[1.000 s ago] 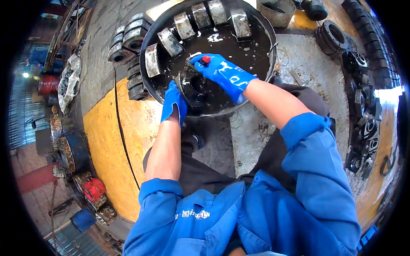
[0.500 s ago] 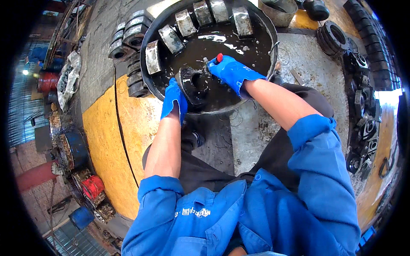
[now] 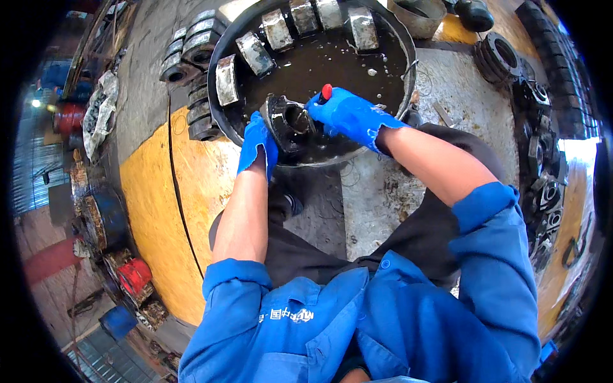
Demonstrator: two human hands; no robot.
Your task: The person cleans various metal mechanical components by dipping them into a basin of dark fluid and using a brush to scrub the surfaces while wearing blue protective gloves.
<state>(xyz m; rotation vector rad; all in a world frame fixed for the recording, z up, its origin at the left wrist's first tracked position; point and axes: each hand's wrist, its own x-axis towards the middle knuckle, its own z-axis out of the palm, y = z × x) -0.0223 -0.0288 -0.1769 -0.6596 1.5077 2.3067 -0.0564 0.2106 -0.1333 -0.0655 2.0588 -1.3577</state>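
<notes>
At twelve o'clock in the dark basin (image 3: 220, 121), the left hand (image 3: 258, 143) clamps the metal block (image 3: 287, 121) tilted above the liquid, bore exposed, while the right hand (image 3: 348, 115), closed on a red-tipped tool (image 3: 324, 93), works it.

My hands wear bright blue gloves: left hand (image 3: 258, 143), right hand (image 3: 348, 115). The brush handle tip (image 3: 326, 92) is red. The basin (image 3: 220, 124) is black, its liquid (image 3: 332, 60) murky brown. At twelve o'clock, grey metal blocks (image 3: 278, 29). At nine o'clock, the floor patch (image 3: 153, 210) is yellow.
</notes>
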